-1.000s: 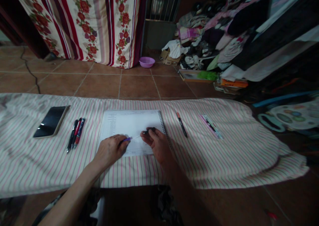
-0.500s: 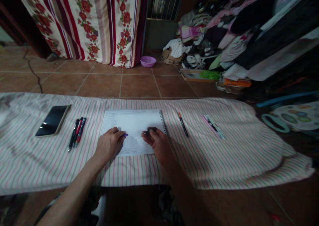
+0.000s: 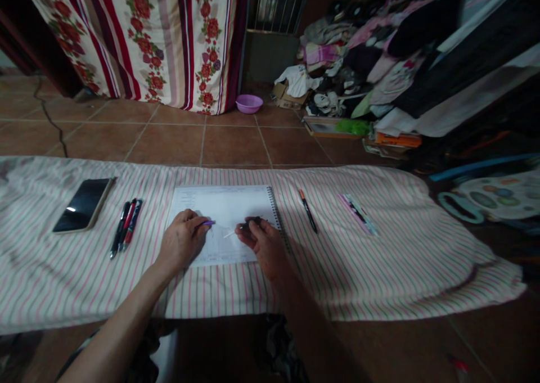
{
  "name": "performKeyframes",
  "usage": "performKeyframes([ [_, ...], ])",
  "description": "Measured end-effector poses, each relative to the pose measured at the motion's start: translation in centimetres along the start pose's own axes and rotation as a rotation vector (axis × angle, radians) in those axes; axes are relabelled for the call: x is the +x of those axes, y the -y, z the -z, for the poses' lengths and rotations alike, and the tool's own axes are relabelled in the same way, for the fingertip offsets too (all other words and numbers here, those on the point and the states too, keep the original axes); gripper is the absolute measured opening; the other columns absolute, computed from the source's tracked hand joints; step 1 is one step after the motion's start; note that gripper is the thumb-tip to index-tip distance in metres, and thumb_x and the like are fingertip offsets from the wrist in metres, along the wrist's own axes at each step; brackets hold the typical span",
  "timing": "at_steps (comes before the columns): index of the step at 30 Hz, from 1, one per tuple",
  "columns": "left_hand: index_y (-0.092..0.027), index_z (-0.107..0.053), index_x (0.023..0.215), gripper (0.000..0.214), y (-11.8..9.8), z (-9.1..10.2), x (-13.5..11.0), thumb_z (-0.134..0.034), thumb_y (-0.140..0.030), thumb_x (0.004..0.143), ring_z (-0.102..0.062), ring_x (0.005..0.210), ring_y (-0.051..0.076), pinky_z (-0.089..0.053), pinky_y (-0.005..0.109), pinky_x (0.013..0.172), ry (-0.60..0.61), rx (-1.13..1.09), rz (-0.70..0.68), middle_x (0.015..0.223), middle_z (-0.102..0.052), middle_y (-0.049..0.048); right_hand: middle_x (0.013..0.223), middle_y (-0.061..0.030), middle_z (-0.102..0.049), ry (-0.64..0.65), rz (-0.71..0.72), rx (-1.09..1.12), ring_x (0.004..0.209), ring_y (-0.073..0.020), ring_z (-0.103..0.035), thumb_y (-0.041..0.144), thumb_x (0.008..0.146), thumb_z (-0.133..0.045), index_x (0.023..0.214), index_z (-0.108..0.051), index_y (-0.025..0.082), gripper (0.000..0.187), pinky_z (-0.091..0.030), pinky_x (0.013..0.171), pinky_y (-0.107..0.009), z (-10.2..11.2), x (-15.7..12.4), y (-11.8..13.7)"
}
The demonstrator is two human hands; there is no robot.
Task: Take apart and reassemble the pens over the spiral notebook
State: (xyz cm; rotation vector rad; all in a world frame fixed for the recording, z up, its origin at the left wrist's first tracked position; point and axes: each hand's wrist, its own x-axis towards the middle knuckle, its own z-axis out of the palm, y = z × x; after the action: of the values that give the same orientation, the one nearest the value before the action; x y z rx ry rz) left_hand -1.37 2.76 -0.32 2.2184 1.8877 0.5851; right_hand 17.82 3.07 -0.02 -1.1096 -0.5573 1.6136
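Observation:
My left hand is over the left part of an open spiral notebook, thumb and fingers pinched on a small slim purple piece. Its exact kind is too small to make out. Above the right side of the page, my right hand is closed on a dark, short object, mostly covered by the fingers. A thin white rod sticks out from that hand toward the left. The purple piece and the rod are apart. Right of the notebook lies a black pen with an orange end.
Three pens and a smartphone lie on the striped cloth to the left. Slim pens rest at the right. Beyond are a tiled floor, a purple basin, a floral curtain and piled clothes.
The purple piece in my left hand has risen slightly and lies more level. My right hand keeps its grip with a small shift. The whole view has moved a little.

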Motion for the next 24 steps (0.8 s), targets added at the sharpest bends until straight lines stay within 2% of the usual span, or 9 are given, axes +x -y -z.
performKeyframes([
  [6, -0.021, -0.068, 0.096, 0.026, 0.2, -0.4, 0.1, -0.048, -0.034, 0.084, -0.051, 0.085, 0.021, -0.044, 0.030, 0.073, -0.030, -0.011, -0.050, 0.081, -0.060, 0.0067, 0.070, -0.0039, -0.069, 0.008, 0.006, 0.014, 0.065, -0.0147, -0.067, 0.032, 0.063, -0.073, 0.078, -0.058, 0.015, 0.027, -0.056, 0.062, -0.025, 0.3, 0.2, -0.2],
  [12, -0.020, -0.070, 0.092, 0.023, 0.6, -0.8, -0.1, -0.054, -0.033, 0.082, -0.050, 0.081, 0.020, -0.045, 0.033, 0.073, -0.116, -0.040, -0.044, 0.081, -0.058, 0.0063, 0.066, -0.0032, -0.068, -0.024, -0.015, -0.003, 0.061, -0.0140, -0.067, 0.030, 0.061, -0.074, 0.076, -0.058, 0.014, 0.027, -0.055, 0.057, -0.022, 0.3, 0.5, -0.4],
  [24, -0.018, -0.068, 0.094, 0.024, 1.7, -0.1, -0.4, -0.050, -0.030, 0.084, -0.053, 0.085, 0.021, -0.047, 0.034, 0.074, -0.161, -0.064, -0.113, 0.084, -0.063, 0.0068, 0.069, -0.0030, -0.068, -0.010, 0.011, -0.069, 0.062, -0.0139, -0.067, 0.033, 0.063, -0.073, 0.077, -0.057, 0.013, 0.029, -0.057, 0.060, -0.024, 0.1, 0.6, -1.1],
])
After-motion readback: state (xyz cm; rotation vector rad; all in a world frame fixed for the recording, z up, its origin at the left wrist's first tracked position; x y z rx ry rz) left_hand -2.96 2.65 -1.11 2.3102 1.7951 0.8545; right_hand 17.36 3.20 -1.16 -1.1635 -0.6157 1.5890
